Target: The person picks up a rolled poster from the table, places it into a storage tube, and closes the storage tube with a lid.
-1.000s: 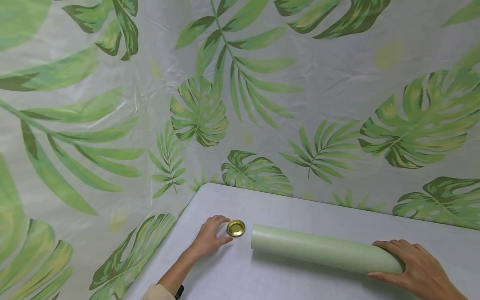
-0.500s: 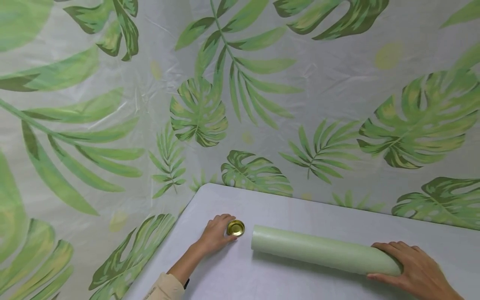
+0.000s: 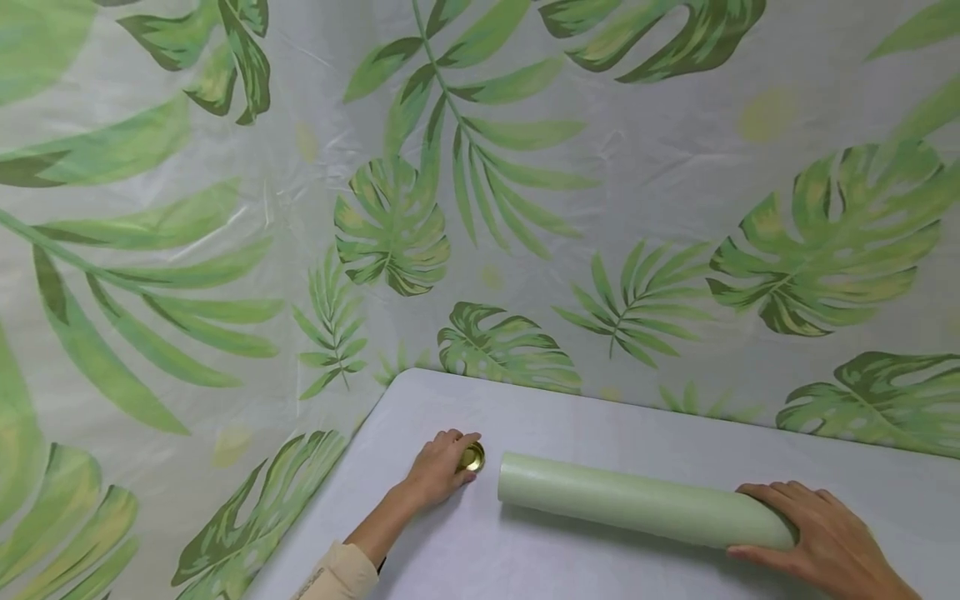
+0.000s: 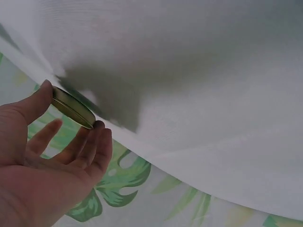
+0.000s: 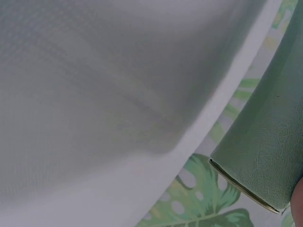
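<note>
My left hand [image 3: 441, 468] pinches a small round gold lid [image 3: 472, 457] by its edges, low over the white table. The left wrist view shows the lid [image 4: 73, 109] edge-on, with the thumb at one side and the fingertips at the other. To its right, a long pale green tube [image 3: 622, 498] lies sideways, and my right hand [image 3: 813, 529] grips its right end between thumb and fingers. In the right wrist view a gold rim shows at one end of the tube [image 5: 265, 137], with only a bit of a finger [image 5: 297, 208] in sight.
The white table [image 3: 570, 421] has a rounded far left corner. Leaf-patterned sheeting [image 3: 517, 192] rises behind it and along its left side.
My left hand has moved right and closed its thumb and fingers around the lid's edges. The right hand and the tube have barely moved.
</note>
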Tool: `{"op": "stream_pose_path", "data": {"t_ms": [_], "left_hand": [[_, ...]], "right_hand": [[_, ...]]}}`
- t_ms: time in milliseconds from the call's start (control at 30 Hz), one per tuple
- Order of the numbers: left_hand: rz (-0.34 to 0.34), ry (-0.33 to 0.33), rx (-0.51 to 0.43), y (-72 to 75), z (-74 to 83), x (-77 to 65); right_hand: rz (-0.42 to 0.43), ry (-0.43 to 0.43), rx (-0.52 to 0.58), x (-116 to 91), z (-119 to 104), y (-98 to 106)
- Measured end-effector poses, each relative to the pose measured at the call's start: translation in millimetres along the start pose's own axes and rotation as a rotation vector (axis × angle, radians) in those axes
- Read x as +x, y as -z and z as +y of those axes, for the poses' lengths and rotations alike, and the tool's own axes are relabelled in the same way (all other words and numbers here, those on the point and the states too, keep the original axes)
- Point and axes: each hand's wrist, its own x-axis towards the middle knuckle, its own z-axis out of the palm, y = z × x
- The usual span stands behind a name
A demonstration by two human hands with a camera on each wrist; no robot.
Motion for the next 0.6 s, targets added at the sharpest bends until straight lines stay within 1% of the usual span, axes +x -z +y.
{"op": "stream_pose_path", "data": {"t_ms": [100, 167, 233, 300, 367, 467, 567, 600], "left_hand": [[0.011, 0.014, -0.095, 6.5, 1.1, -3.3], [0.03, 0.022, -0.176, 11.3, 0.0, -5.8], [0.042, 0.028, -0.267, 15.8, -2.3, -8.6], [0.044, 0.03, -0.378, 19.4, -5.5, -11.0], [0.029, 0.033, -0.498, 22.7, -8.3, -13.8], [-0.016, 0.054, -0.687, 25.0, -11.9, -17.6], [-0.068, 0.068, -0.838, 25.9, -12.5, -20.8], [-0.085, 0.067, -0.875, 26.0, -12.1, -21.4]], "right_hand": [[0.04, 0.024, 0.013, 0, 0, -1], [0.047, 0.03, 0.013, 0, 0, -1], [0.057, 0.038, 0.014, 0, 1, -2], [0.066, 0.044, 0.011, 0, 2, -2], [0.074, 0.049, 0.004, 0, 2, -2], [0.069, 0.046, -0.002, 0, 2, -3], [0.059, 0.035, -0.001, 0, 2, -3], [0.058, 0.033, -0.002, 0, 2, -3]]}}
